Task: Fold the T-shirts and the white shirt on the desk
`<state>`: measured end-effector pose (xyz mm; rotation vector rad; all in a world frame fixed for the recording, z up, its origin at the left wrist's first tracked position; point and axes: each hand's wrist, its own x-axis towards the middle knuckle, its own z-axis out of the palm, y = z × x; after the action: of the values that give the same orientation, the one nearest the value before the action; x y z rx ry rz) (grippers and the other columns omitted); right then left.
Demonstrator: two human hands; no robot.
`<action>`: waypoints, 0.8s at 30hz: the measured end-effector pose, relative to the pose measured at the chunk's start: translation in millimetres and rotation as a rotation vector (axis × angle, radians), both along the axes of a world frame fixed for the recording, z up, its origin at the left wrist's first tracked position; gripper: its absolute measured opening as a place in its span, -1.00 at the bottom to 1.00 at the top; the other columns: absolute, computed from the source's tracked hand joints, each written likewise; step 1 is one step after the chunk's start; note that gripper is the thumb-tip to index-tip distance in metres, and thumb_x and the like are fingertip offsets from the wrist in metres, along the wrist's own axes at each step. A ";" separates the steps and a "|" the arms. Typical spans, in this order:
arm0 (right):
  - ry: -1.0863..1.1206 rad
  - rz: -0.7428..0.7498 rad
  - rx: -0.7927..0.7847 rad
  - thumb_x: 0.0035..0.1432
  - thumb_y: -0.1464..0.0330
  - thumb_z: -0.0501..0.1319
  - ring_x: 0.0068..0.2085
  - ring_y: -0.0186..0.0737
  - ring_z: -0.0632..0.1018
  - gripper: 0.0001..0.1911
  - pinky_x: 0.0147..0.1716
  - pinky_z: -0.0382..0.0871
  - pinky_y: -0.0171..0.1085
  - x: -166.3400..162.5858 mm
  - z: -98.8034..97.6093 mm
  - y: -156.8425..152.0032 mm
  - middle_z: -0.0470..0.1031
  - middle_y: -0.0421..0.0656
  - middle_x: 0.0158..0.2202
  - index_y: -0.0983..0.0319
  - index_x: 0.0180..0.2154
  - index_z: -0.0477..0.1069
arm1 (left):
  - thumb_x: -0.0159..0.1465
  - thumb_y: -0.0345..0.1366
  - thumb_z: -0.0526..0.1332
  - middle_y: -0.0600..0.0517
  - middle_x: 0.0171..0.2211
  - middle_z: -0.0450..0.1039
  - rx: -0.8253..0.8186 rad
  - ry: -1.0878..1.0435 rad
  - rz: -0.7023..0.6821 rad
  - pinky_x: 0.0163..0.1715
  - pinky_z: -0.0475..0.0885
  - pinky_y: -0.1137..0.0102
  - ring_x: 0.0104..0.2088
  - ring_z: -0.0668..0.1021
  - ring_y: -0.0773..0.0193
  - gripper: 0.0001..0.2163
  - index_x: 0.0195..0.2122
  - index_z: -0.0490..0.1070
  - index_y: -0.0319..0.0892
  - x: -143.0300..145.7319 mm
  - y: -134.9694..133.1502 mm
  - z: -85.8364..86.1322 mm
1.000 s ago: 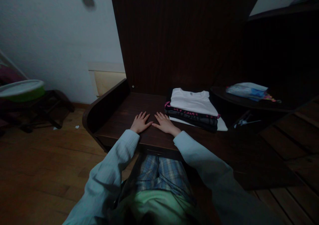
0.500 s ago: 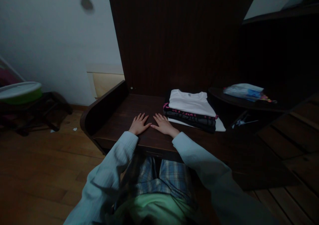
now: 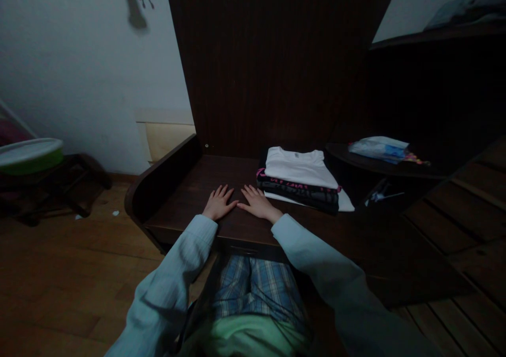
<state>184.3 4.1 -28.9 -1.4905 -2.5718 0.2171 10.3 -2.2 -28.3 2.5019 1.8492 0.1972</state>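
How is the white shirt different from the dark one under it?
The white shirt lies on top of the pile, its whole front and neckline showing. The dark shirt sits beneath it, so only its folded edge shows. The white shirt looks plain, while the dark shirt has pink along its edge. Both are folded flat in one stack on the desk, beside the right hand.

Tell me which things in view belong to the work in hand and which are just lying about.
In hand:
- left hand and right hand, flat, palms down on the dark wooden desk top
- stack of folded clothes, white T-shirt on top, just beside the right hand

Lying about:
- green round basin, far left
- blue-and-white plastic packet on the dark rounded side shelf
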 end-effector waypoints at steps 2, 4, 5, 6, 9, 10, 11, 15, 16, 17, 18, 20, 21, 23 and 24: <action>0.000 0.004 0.000 0.10 -0.08 -0.26 0.24 -0.08 -0.08 -0.19 0.15 -0.19 -0.09 0.2 0.1 0.1 -0.10 0.02 0.24 0.36 0.18 -0.02 | 0.22 0.04 -0.14 -0.03 0.22 -0.05 0.004 0.001 0.001 0.13 0.00 0.16 0.21 0.01 0.09 -0.45 0.18 0.03 -0.10 -0.2 0.6 -0.6; 0.001 0.007 -0.003 0.11 -0.07 -0.25 0.24 -0.08 -0.08 -0.21 0.15 -0.19 -0.09 0.4 0.1 0.5 -0.11 0.01 0.24 0.35 0.18 -0.02 | 0.22 0.04 -0.14 -0.02 0.23 -0.05 0.000 0.003 0.005 0.13 0.00 0.17 0.21 0.01 0.10 -0.46 0.18 0.03 -0.09 -0.3 0.9 -0.5; 0.003 0.008 -0.005 0.11 -0.07 -0.24 0.24 -0.08 -0.08 -0.21 0.16 -0.19 -0.08 0.5 0.1 0.8 -0.11 0.00 0.24 0.34 0.18 -0.03 | 0.22 0.04 -0.14 -0.02 0.23 -0.05 -0.003 0.004 0.006 0.13 -0.01 0.17 0.21 0.01 0.10 -0.45 0.18 0.02 -0.08 -0.4 1.0 -0.4; 0.005 0.009 -0.006 0.11 -0.07 -0.23 0.24 -0.08 -0.09 -0.21 0.16 -0.19 -0.08 0.6 0.3 1.1 -0.11 0.00 0.24 0.34 0.18 -0.03 | 0.22 0.05 -0.14 -0.02 0.23 -0.05 -0.004 0.004 0.006 0.13 -0.01 0.16 0.22 0.01 0.10 -0.45 0.18 0.02 -0.08 -0.5 1.0 -0.2; 0.015 0.014 -0.008 0.11 -0.05 -0.20 0.24 -0.06 -0.08 -0.22 0.16 -0.18 -0.08 0.8 0.4 2.0 -0.11 0.02 0.24 0.36 0.18 -0.02 | 0.22 0.05 -0.13 -0.03 0.22 -0.04 0.000 -0.004 0.002 0.13 0.00 0.15 0.21 0.01 0.09 -0.45 0.18 0.03 -0.09 -0.7 0.8 -0.1; 0.021 0.016 -0.008 0.12 -0.05 -0.19 0.24 -0.06 -0.07 -0.23 0.16 -0.19 -0.08 0.9 0.1 2.4 -0.10 0.03 0.24 0.37 0.18 -0.01 | 0.22 0.04 -0.13 -0.04 0.22 -0.04 0.002 -0.009 0.002 0.13 0.00 0.15 0.21 0.02 0.09 -0.45 0.17 0.04 -0.09 -0.8 0.8 -0.4; 0.031 0.016 -0.009 0.12 -0.04 -0.17 0.24 -0.05 -0.07 -0.24 0.16 -0.19 -0.07 1.0 -0.3 2.6 -0.09 0.04 0.24 0.37 0.17 0.00 | 0.21 0.04 -0.12 -0.04 0.22 -0.03 0.004 -0.017 0.002 0.12 0.01 0.14 0.21 0.02 0.08 -0.46 0.17 0.05 -0.09 -1.0 0.9 -0.8; 0.151 0.014 -0.025 0.10 0.03 -0.02 0.23 -0.04 -0.04 -0.31 0.15 -0.14 -0.05 1.6 -1.0 0.4 -0.06 0.07 0.23 0.35 0.13 0.09 | 0.20 0.00 -0.05 -0.05 0.19 0.06 0.043 -0.095 -0.013 0.11 0.04 0.14 0.19 0.08 0.08 -0.50 0.12 0.15 -0.11 -4.3 3.5 -2.5; 0.212 0.032 -0.028 0.09 0.06 0.02 0.22 -0.05 0.00 -0.35 0.14 -0.09 -0.07 1.7 1.0 -1.3 -0.06 0.06 0.23 0.32 0.11 0.13 | 0.20 -0.03 -0.03 -0.06 0.17 0.10 0.054 -0.131 -0.021 0.11 0.05 0.14 0.18 0.10 0.08 -0.53 0.09 0.20 -0.13 -5.9 4.8 -2.8; 0.282 0.070 -0.025 0.08 0.09 0.06 0.21 -0.07 0.04 -0.40 0.13 -0.03 -0.09 1.9 4.9 -3.2 -0.03 0.05 0.22 0.30 0.08 0.18 | 0.21 -0.07 -0.03 -0.07 0.15 0.15 0.064 -0.175 -0.034 0.11 0.07 0.16 0.17 0.14 0.08 -0.56 0.06 0.24 -0.16 -7.8 6.4 -3.0; 0.360 0.126 -0.013 0.08 0.14 0.08 0.19 -0.11 0.11 -0.46 0.11 0.03 -0.13 2.5 11.0 -5.0 0.02 0.03 0.21 0.27 0.05 0.22 | 0.21 -0.11 -0.03 -0.08 0.11 0.21 0.073 -0.229 -0.050 0.10 0.10 0.18 0.15 0.19 0.10 -0.59 0.02 0.29 -0.19 -9.9 8.1 -3.2; 0.511 0.248 0.053 0.09 0.22 0.09 0.11 -0.19 0.26 -0.61 0.06 0.13 -0.19 5.4 30.7 -6.0 0.19 -0.03 0.12 0.22 -0.04 0.31 | 0.22 -0.16 -0.04 -0.09 0.02 0.33 0.094 -0.355 -0.080 0.07 0.18 0.25 0.07 0.31 0.16 -0.63 -0.05 0.35 -0.22 -14.0 11.5 -3.8; 0.577 0.288 0.103 0.10 0.24 0.08 0.05 -0.23 0.32 -0.67 0.03 0.17 -0.20 8.4 43.6 -3.8 0.29 -0.06 0.05 0.21 -0.09 0.35 | 0.22 -0.18 -0.05 -0.08 -0.03 0.37 0.108 -0.413 -0.093 0.04 0.22 0.28 0.02 0.36 0.19 -0.64 -0.08 0.36 -0.23 -15.8 12.9 -4.2; 0.687 0.261 0.212 0.10 0.27 0.08 -0.07 -0.25 0.41 -0.73 -0.05 0.25 -0.21 18.3 71.5 8.8 0.41 -0.12 -0.10 0.19 -0.16 0.38 | 0.22 -0.18 -0.05 -0.06 -0.10 0.43 0.133 -0.490 -0.110 0.00 0.28 0.29 -0.05 0.42 0.21 -0.66 -0.12 0.38 -0.21 -18.3 15.0 -5.9; 0.740 0.195 0.248 0.09 0.28 0.09 -0.16 -0.27 0.45 -0.74 -0.13 0.30 -0.23 25.3 84.1 19.4 0.44 -0.13 -0.17 0.19 -0.18 0.39 | 0.21 -0.18 -0.04 -0.06 -0.12 0.44 0.139 -0.505 -0.114 -0.01 0.29 0.28 -0.06 0.43 0.21 -0.67 -0.14 0.40 -0.20 -19.1 15.7 -7.0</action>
<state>209.6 23.4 55.2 -0.8487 -2.0360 0.3735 -8.9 13.5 -35.2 2.3318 1.5280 0.8862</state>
